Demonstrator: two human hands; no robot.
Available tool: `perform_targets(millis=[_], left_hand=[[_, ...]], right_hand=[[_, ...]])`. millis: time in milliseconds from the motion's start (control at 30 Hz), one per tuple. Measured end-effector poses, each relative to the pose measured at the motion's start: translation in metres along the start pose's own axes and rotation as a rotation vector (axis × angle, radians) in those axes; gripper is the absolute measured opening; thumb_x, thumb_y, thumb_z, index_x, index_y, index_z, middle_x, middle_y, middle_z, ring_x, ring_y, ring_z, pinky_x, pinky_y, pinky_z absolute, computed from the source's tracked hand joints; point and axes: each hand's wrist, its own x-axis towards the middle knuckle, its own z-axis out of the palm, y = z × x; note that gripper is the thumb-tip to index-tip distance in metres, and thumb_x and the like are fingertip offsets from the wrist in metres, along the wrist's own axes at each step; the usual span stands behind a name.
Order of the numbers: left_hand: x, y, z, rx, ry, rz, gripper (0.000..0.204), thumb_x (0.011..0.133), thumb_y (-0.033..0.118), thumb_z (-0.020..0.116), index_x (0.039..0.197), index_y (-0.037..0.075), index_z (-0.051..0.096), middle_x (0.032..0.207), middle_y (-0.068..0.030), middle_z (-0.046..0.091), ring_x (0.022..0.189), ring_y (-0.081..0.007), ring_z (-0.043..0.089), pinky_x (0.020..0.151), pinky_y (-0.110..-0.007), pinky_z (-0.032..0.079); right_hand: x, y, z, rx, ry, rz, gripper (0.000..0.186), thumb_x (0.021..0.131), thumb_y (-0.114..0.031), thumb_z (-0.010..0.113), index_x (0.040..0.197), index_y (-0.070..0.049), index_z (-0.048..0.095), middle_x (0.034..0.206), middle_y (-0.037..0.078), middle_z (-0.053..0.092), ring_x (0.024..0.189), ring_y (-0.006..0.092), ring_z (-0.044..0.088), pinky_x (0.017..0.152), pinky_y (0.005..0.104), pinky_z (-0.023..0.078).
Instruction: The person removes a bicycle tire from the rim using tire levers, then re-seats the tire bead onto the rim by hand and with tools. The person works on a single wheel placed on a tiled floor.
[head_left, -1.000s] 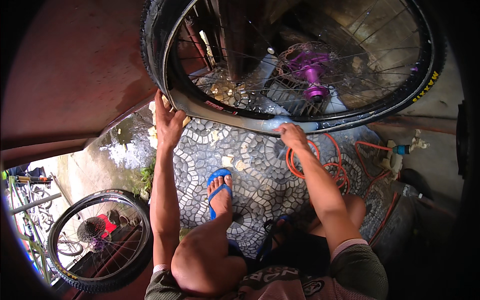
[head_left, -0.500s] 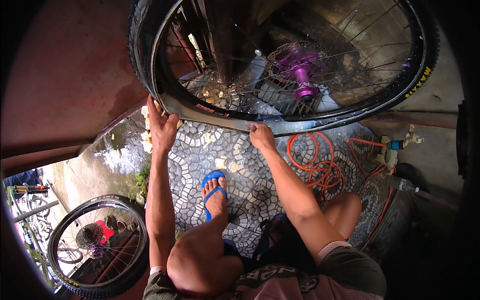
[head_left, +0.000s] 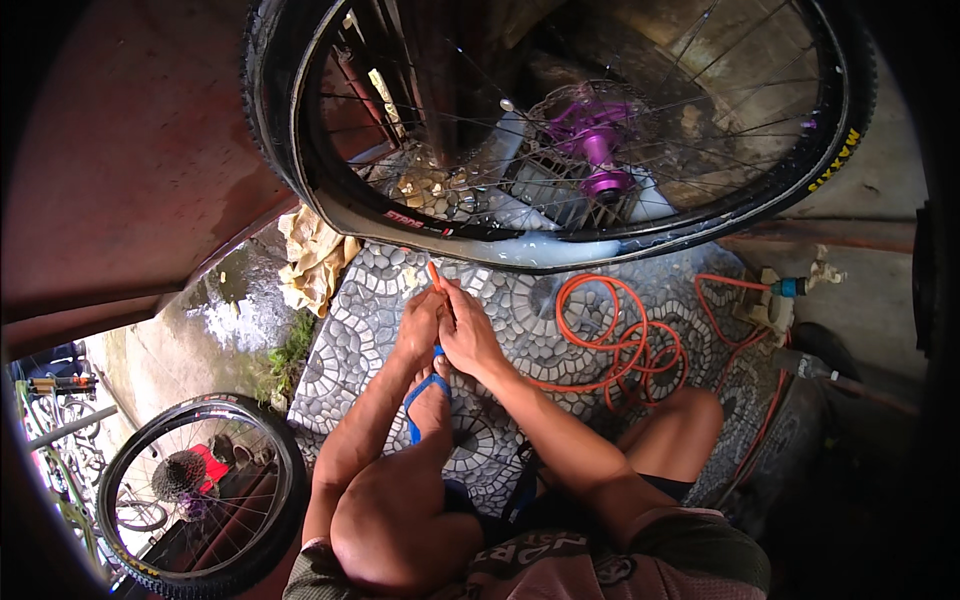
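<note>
My left hand and my right hand are closed together around the end of an orange hose, whose tip sticks out above the fingers. Just beyond them is a bicycle wheel with a knobby black tyre. Along the near edge the tyre stands away from the rim, baring its grey inner wall. Milky white liquid lies inside that gap. Seen through the spokes, the hub is purple and carries a disc rotor. Neither hand touches the wheel.
Loops of the orange hose lie on the pebble mosaic floor, leading to a tap at right. A crumpled tan cloth lies by the red panel. Another wheel stands lower left. My foot wears a blue flip-flop.
Both hands have left the tyre and come together nearer me, now gripping the hose end. The hose's loops have shifted, and the wheel has moved slightly left.
</note>
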Motion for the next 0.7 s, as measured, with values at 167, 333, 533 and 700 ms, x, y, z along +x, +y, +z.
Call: perform_targets(millis=[167, 333, 533, 700], left_hand=[[0.007, 0.026, -0.027, 0.259, 0.005, 0.181, 0.036, 0.105, 0.030, 0.050, 0.109, -0.001, 0.067, 0.071, 0.0006, 0.054, 0.060, -0.0110, 0.052, 0.054, -0.030, 0.040], [0.012, 0.075, -0.034, 0.964, 0.015, 0.201, 0.076, 0.107, 0.063, 0.044, 0.086, -0.003, 0.076, 0.070, -0.0213, 0.066, 0.071, -0.0301, 0.065, 0.074, -0.045, 0.051], [0.037, 0.099, -0.047, 1.044, 0.076, -0.002, 0.101, 0.098, 0.082, 0.039, 0.127, -0.012, 0.061, 0.098, -0.0330, 0.071, 0.091, -0.0391, 0.071, 0.086, -0.049, 0.053], [0.073, 0.059, -0.028, 0.556, 0.215, 0.087, 0.092, 0.089, 0.074, 0.063, 0.130, -0.007, 0.053, 0.108, -0.0232, 0.069, 0.069, -0.0210, 0.059, 0.060, -0.036, 0.047]], right_hand=[[0.081, 0.016, -0.074, 0.176, -0.393, 0.667, 0.029, 0.100, -0.025, 0.059, 0.109, -0.005, 0.079, 0.080, 0.016, 0.074, 0.085, 0.0373, 0.073, 0.080, 0.0447, 0.056], [0.107, 0.115, -0.057, -0.866, -0.443, 0.601, 0.060, 0.099, -0.055, 0.055, 0.120, -0.004, 0.076, 0.132, 0.024, 0.066, 0.124, 0.0350, 0.062, 0.103, 0.0487, 0.045], [0.119, 0.083, -0.021, -0.770, -0.607, 0.744, 0.057, 0.099, -0.045, 0.051, 0.131, -0.002, 0.071, 0.146, 0.028, 0.053, 0.135, 0.0434, 0.051, 0.111, 0.0561, 0.033], [0.110, 0.103, 0.005, -0.834, -0.496, 0.712, 0.046, 0.102, -0.030, 0.046, 0.127, -0.004, 0.074, 0.140, 0.024, 0.058, 0.129, 0.0381, 0.055, 0.107, 0.0547, 0.034]])
